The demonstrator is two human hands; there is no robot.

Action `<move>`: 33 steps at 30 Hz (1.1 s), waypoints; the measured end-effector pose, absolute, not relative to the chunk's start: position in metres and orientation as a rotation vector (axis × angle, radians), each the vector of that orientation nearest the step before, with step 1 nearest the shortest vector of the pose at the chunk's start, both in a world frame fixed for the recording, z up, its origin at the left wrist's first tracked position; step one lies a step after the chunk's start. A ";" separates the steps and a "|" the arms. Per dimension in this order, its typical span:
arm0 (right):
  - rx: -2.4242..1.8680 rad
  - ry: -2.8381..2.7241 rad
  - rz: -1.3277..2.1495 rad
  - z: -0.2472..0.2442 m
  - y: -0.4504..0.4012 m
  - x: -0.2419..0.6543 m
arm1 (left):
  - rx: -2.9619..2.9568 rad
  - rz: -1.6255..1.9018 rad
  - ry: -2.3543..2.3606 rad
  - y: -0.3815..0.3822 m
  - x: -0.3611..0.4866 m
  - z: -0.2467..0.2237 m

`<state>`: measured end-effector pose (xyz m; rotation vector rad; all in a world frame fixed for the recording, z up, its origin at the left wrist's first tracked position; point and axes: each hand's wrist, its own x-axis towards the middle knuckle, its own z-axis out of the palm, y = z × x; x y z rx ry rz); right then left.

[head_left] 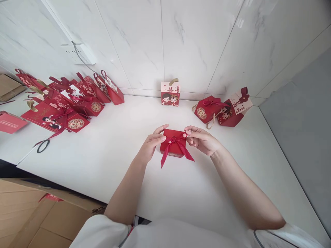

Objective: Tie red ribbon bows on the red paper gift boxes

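A small red gift box point(179, 151) stands on the white table in front of me, with a red ribbon bow point(174, 140) tied across its upper front. Both ribbon tails hang forward over the box. My left hand point(153, 142) is closed at its upper left corner, thumb in front and forefinger reaching behind the top edge. At the upper right corner my right hand point(203, 138) pinches the end of the bow's loop between thumb and fingers. The exact grip of the fingertips is partly hidden.
Several red gift boxes point(53, 112) crowd the left. A pink-and-red box point(170, 93) stands at the wall; two red boxes point(210, 109) sit right of it. A dark ring-shaped item point(42, 146) lies left, above a cardboard carton point(59, 218). A grey panel point(302, 113) borders the right.
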<state>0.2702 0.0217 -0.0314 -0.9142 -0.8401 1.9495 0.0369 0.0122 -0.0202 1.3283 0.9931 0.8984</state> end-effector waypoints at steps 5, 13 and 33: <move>-0.913 -0.841 1.975 -0.034 0.022 0.267 | 1.270 0.845 0.941 0.012 0.040 -0.022; -0.893 -0.833 1.980 -0.035 0.022 0.267 | 1.123 0.870 0.983 0.018 0.039 -0.032; -0.935 -0.917 1.931 -0.035 0.020 0.271 | 1.072 0.800 0.944 0.021 0.036 -0.034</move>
